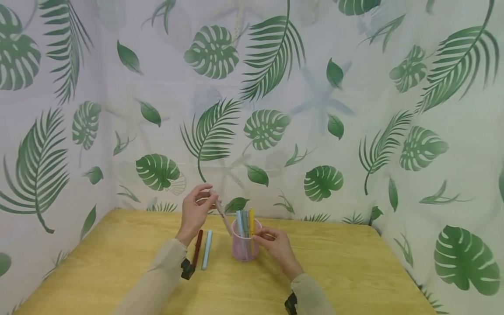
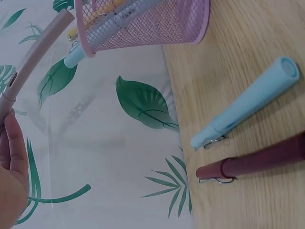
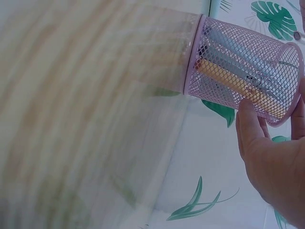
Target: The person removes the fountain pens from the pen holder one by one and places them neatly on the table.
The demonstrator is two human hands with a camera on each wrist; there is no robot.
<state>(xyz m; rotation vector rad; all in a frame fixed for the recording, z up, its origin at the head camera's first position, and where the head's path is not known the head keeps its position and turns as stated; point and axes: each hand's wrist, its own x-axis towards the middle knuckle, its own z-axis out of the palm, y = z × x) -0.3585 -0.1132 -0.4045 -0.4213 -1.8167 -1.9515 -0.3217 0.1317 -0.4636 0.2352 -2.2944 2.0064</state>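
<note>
1. One pale pen [image 1: 222, 213], pinched by my left hand [image 1: 196, 210], slants beside the rim of the pink mesh cup [image 1: 237, 253].
2. My right hand [image 1: 278, 248] grips the cup; I'd keep it steady, the pen more upright.

I face a yellowish wood-grain table [image 1: 354, 262]; behind it I see a pale backdrop [image 1: 275, 175] printed with green leaves [image 1: 212, 52] and a faint bluish starfish [image 1: 323, 101]; similar leafy walls [image 1: 43, 131] flank the table.
</note>
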